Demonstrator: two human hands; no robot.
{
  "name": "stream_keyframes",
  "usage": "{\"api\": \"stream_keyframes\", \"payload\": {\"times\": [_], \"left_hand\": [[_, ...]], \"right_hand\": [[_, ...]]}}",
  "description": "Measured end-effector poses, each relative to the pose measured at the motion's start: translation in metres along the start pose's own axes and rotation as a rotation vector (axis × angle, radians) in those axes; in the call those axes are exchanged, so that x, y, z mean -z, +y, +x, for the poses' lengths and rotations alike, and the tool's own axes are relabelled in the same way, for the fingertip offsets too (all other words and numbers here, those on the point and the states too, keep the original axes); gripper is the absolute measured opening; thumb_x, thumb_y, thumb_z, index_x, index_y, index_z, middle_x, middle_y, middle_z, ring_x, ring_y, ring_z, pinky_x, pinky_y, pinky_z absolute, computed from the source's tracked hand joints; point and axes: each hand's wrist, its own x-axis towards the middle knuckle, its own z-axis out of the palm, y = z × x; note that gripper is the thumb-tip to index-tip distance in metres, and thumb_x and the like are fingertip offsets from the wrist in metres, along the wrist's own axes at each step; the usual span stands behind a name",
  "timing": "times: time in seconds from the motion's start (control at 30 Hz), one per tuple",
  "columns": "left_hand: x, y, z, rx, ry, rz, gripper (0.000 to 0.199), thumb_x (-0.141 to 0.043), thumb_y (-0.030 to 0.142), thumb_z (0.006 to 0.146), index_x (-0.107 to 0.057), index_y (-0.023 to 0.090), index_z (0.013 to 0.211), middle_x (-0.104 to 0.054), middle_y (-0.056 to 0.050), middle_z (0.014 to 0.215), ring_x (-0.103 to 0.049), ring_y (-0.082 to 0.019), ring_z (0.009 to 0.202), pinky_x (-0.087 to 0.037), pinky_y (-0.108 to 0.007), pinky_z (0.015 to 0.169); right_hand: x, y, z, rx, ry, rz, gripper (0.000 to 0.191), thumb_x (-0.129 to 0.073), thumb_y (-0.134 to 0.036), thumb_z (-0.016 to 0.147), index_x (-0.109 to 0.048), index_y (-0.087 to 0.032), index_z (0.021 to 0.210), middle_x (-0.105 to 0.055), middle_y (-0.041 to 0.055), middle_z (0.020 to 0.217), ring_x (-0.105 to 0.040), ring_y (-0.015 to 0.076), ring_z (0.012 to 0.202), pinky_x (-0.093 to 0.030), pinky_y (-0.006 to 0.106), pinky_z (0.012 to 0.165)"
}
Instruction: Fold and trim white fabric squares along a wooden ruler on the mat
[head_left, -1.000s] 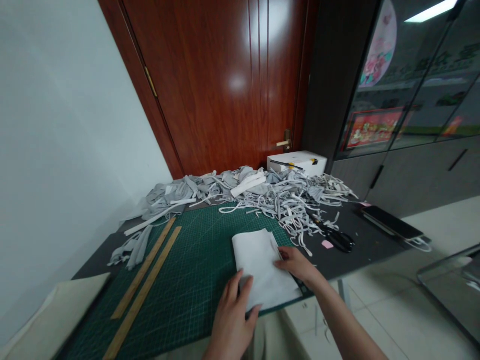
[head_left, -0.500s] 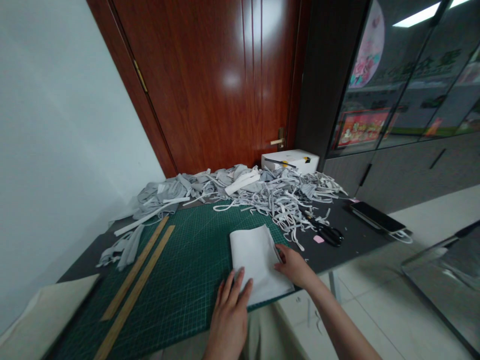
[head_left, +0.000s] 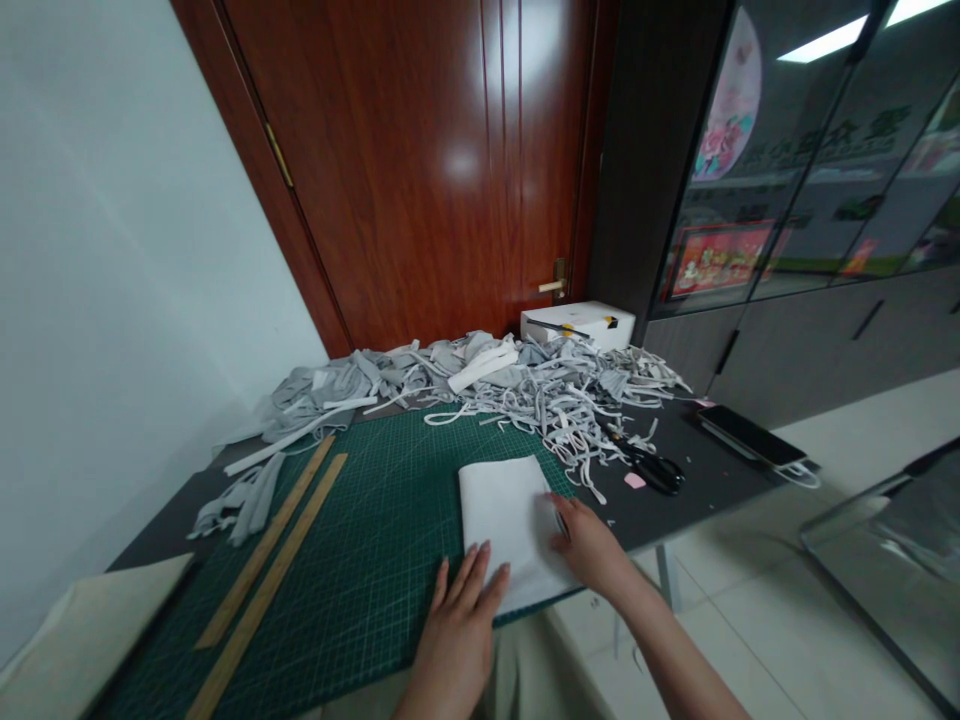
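Pale, plain wall at left. Reddish-brown door behind dark table; shut, lever handle at its right edge. Right: cabinet with glass fronts, 2 bright light strips mirrored there; grey panels below. Floor pale, tiled. Metal frame, lower right.

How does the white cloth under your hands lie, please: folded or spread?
Folded, it seems: the cloth makes a compact rectangle on the mat, its left edge rounded like a fold.
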Motion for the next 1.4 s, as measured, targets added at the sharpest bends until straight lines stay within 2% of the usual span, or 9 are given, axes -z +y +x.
{"api": "stream_keyframes", "payload": {"times": [0.13, 0.27, 0.47, 0.63, 0.8, 0.9, 1.07, 1.23, 1.4], "left_hand": [[0.032, -0.001, 0.010, 0.004, -0.095, -0.171, 0.055, -0.051, 0.014, 0.074, -0.054, 0.028, 0.127, -0.044, -0.006, 0.141, -0.041, -0.025, 0.130, -0.025, -0.052, 0.109], [0.053, -0.001, 0.054, 0.063, -0.080, -0.195, 0.036, -0.038, 0.025, 0.089, -0.063, 0.019, 0.113, -0.067, -0.010, 0.110, -0.061, -0.022, 0.103, -0.041, -0.038, 0.098], [0.020, -0.005, 0.109, 0.064, 0.082, 0.014, 0.034, -0.042, 0.014, 0.083, -0.059, 0.008, 0.112, -0.050, -0.018, 0.128, -0.044, -0.026, 0.124, -0.035, -0.038, 0.103], [-0.009, -0.016, 0.107, 0.122, 0.072, -0.035, 0.058, -0.039, 0.042, 0.090, -0.035, 0.015, 0.141, -0.025, -0.017, 0.150, -0.013, -0.036, 0.139, -0.019, -0.052, 0.110], [-0.014, -0.021, 0.107, 0.203, -0.026, 0.008, 0.054, -0.041, 0.035, 0.089, -0.034, 0.030, 0.142, -0.016, -0.011, 0.154, -0.009, -0.041, 0.139, -0.011, -0.065, 0.104], [-0.010, -0.021, 0.108, 0.277, -0.006, 0.021, 0.061, -0.047, 0.040, 0.084, -0.033, 0.026, 0.142, -0.017, -0.014, 0.153, -0.012, -0.042, 0.138, -0.012, -0.063, 0.105], [-0.003, -0.020, 0.111, 0.376, 0.008, 0.011, 0.093, -0.045, 0.065, 0.077, -0.027, 0.001, 0.142, -0.020, -0.028, 0.148, -0.019, -0.042, 0.136, -0.008, -0.057, 0.108], [0.001, -0.031, 0.112, 0.496, 0.048, 0.082, 0.083, -0.033, 0.058, 0.085, -0.034, -0.006, 0.137, -0.030, -0.031, 0.143, -0.022, -0.043, 0.135, -0.011, -0.059, 0.107], [0.008, -0.040, 0.109, 0.523, 0.141, 0.037, 0.059, -0.038, 0.041, 0.089, -0.045, 0.000, 0.131, -0.044, -0.026, 0.136, -0.035, -0.037, 0.130, -0.028, -0.051, 0.103]], "right_hand": [[-0.017, -0.013, -0.019, -0.031, 0.092, -0.255, 0.050, -0.035, -0.004, 0.083, -0.050, -0.009, 0.131, -0.057, 0.0164, 0.112, -0.054, 0.0259, 0.103, -0.041, 0.033, 0.089], [-0.029, -0.025, -0.031, -0.056, 0.196, -0.422, 0.053, -0.029, -0.001, 0.084, -0.050, -0.009, 0.132, -0.058, 0.0176, 0.109, -0.055, 0.0261, 0.097, -0.044, 0.035, 0.085], [-0.020, -0.020, -0.035, -0.051, 0.205, -0.473, 0.052, -0.031, -0.004, 0.085, -0.052, -0.016, 0.131, -0.054, 0.0173, 0.126, -0.054, 0.0299, 0.103, -0.046, 0.040, 0.082], [-0.017, -0.038, -0.018, 0.057, 0.179, -0.407, 0.046, -0.035, -0.006, 0.084, -0.063, -0.014, 0.119, -0.043, 0.0134, 0.142, -0.031, 0.0333, 0.133, -0.028, 0.047, 0.105], [-0.034, -0.062, 0.011, 0.212, 0.067, -0.182, 0.048, -0.028, -0.024, 0.095, -0.037, -0.024, 0.141, -0.033, 0.0052, 0.149, -0.024, 0.0229, 0.138, -0.021, 0.043, 0.111], [-0.041, -0.051, 0.013, 0.131, 0.076, -0.179, 0.051, -0.028, -0.044, 0.095, -0.034, -0.027, 0.142, -0.030, 0.0051, 0.150, -0.021, 0.0257, 0.139, -0.018, 0.049, 0.111], [-0.037, -0.019, 0.000, 0.089, 0.115, -0.222, 0.058, -0.032, -0.054, 0.091, -0.033, -0.027, 0.143, -0.025, 0.0060, 0.151, -0.022, 0.0275, 0.139, -0.022, 0.049, 0.110], [-0.032, -0.012, -0.005, 0.098, 0.101, -0.243, 0.061, -0.033, -0.057, 0.090, -0.031, -0.027, 0.144, -0.021, 0.0060, 0.152, -0.022, 0.0268, 0.139, -0.021, 0.048, 0.110], [-0.031, -0.015, -0.005, 0.092, 0.086, -0.258, 0.061, -0.031, -0.055, 0.091, -0.030, -0.025, 0.144, -0.021, 0.0067, 0.153, -0.021, 0.0277, 0.139, -0.020, 0.048, 0.111]]}}
